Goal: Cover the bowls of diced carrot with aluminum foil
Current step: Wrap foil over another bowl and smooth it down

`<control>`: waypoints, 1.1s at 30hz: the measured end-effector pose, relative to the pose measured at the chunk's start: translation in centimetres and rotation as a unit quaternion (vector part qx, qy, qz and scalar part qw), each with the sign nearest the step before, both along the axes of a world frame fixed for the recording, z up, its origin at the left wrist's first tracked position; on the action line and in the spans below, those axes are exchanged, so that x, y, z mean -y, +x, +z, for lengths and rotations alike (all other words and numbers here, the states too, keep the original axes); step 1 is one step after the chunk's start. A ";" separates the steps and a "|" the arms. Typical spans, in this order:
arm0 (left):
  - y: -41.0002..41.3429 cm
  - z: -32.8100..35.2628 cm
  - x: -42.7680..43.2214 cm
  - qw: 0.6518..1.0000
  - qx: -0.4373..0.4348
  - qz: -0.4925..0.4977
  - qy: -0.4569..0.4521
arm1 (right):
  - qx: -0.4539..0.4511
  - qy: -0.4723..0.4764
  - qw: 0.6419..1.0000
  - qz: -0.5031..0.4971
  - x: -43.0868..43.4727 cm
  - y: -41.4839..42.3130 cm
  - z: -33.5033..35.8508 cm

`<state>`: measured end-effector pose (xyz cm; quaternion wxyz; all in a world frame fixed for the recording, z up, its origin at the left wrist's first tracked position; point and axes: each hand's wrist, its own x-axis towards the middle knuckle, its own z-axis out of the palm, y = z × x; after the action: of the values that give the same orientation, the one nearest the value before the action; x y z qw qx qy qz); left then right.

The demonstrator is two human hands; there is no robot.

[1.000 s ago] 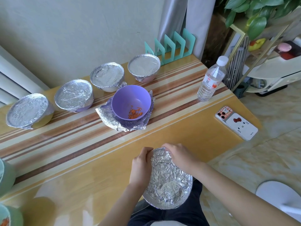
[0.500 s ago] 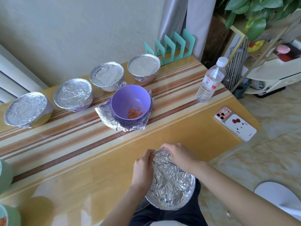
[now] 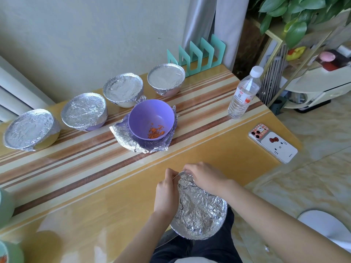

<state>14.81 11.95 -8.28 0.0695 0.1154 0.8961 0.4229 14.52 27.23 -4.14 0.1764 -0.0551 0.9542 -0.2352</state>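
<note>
Yellow striped table [image 3: 95, 196] fills the view. At 6 o'clock, hanging over its near edge, sits a crinkled foil dome [image 3: 199, 209], tightly creased and round-rimmed; whether a bowl is inside cannot be told. The left hand [image 3: 166, 192] and the right hand [image 3: 205, 177] both pinch its far edge with curled fingers. Toward 12 o'clock an uncovered purple bowl [image 3: 150, 114] holds a little diced carrot [image 3: 154, 132] and stands on a rumpled foil sheet [image 3: 123, 135]. Four foil-covered bowls [image 3: 83, 109] line up from 9 to 1 o'clock. A water bottle [image 3: 243, 95] stands at 2 o'clock and a phone [image 3: 273, 143] lies at 3 o'clock.
</note>
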 end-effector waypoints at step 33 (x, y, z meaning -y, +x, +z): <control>0.6 -0.5 1.1 0.997 0.025 0.072 0.031 | 0.024 -0.096 0.993 -0.071 -0.7 1.0 -1.0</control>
<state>15.44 10.80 -8.80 0.0575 0.0417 0.8863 0.4576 15.52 27.92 -5.17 0.1761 0.0023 0.9242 -0.3389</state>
